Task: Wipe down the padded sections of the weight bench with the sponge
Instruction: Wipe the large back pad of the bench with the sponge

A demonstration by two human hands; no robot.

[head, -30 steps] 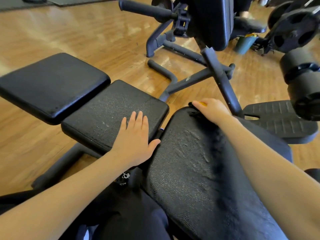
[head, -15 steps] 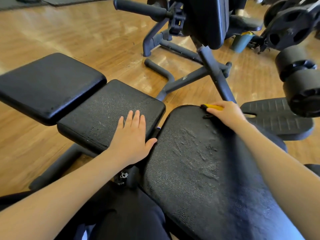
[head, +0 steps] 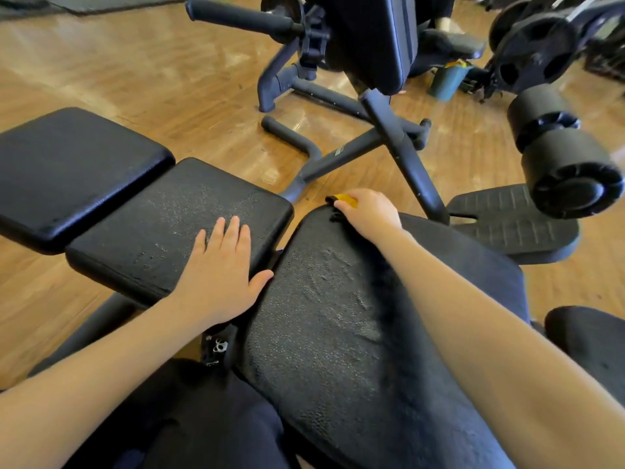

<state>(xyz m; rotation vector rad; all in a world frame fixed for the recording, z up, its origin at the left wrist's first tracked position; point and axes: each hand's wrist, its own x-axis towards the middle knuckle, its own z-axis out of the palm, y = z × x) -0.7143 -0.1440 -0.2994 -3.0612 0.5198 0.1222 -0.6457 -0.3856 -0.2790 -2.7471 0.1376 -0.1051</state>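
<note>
Sliding left along the far edge of the big pad, the right hand now has the sponge at the pad's top corner, its grip pinching the yellow block so one end pokes out. Left hand lies flat, fingers spread, on the middle pad. Pushed further, the sponge could run off the rounded corner and drop to the floor.
</note>
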